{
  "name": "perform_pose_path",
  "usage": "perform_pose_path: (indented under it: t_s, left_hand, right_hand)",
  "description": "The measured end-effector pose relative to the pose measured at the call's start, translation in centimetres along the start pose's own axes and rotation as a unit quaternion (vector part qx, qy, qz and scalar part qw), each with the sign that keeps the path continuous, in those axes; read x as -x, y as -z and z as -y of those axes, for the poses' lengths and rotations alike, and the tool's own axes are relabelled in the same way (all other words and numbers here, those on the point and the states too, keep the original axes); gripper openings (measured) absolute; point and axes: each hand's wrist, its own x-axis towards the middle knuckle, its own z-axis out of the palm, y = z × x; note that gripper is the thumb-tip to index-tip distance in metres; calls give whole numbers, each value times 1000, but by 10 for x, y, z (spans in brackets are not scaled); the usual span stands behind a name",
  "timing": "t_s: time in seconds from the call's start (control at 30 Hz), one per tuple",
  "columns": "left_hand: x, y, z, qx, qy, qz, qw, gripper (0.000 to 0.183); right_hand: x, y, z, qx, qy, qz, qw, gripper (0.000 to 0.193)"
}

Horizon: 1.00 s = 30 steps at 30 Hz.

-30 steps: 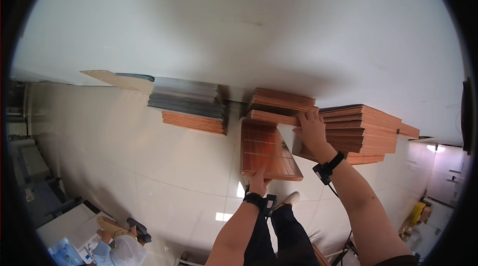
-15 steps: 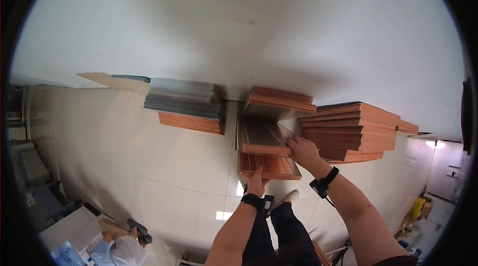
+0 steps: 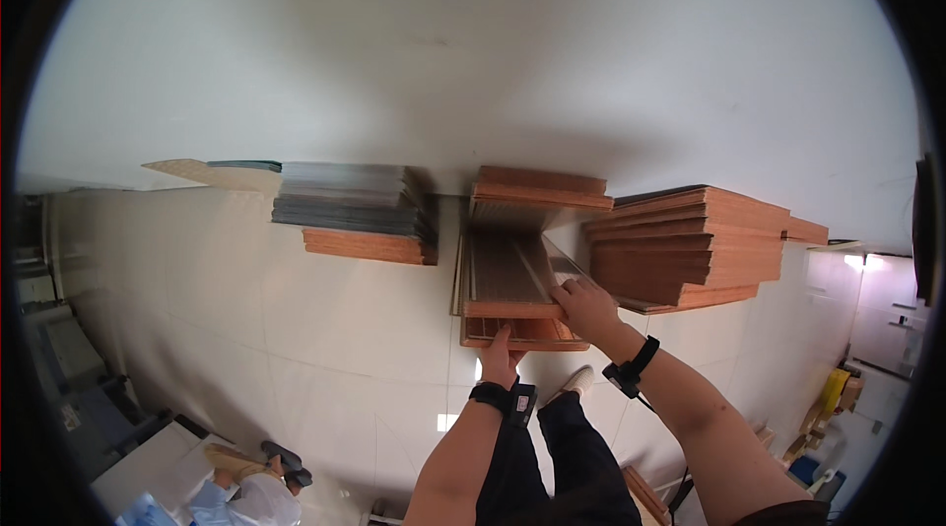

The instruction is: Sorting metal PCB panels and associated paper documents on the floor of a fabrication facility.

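Note:
Near my legs, several reddish-brown-edged boards lean in a stack, the upper edges fanned apart. My left hand (image 3: pixel 503 359) is closed on the edge of the front board (image 3: pixel 552 333), thumb over the top; the fingers beneath are partly hidden. My right hand (image 3: pixel 589 311) grips the right corner of the middle board group (image 3: pixel 503 275), whose grey-brown face tilts toward me; its fingertips are partly hidden. Behind these, a rear group of boards (image 3: pixel 540 183) rests against the wall, with a wide gap in front of it.
A larger stack of reddish-brown boards (image 3: pixel 749 250) stands close on the right. To the left are grey sheets (image 3: pixel 345 193) above brown boards (image 3: pixel 365 245), and a beige panel (image 3: pixel 187 171). A person (image 3: pixel 256 496) sits at the lower left by a white table (image 3: pixel 148 467).
The middle boards have tipped toward me under my right hand, narrowing the gap to the front board. My left hand keeps its hold. The whole view has shifted slightly.

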Motion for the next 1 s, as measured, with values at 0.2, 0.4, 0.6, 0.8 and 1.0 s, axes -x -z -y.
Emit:
perform_pose_path:
  t_s: [0.2, 0.4, 0.6, 0.8, 1.0]
  left_hand:
    - [1, 2, 5, 3, -12, 15, 1000, 26]
    - [2, 6, 5, -9, -9, 26, 1000, 27]
    - [2, 7, 5, -11, -10, 26, 1000, 29]
    - [4, 3, 4, -5, -7, 32, 999, 30]
    - [5, -7, 2, -15, -9, 13, 1000, 29]
  right_hand:
    - [22, -14, 13, -17, 10, 26, 999, 29]
    - [32, -22, 19, -31, 27, 14, 999, 29]
    - [32, -25, 19, -41, 16, 11, 999, 29]
    - [33, -25, 17, -43, 12, 23, 999, 31]
    - [31, -24, 12, -30, 18, 16, 999, 28]
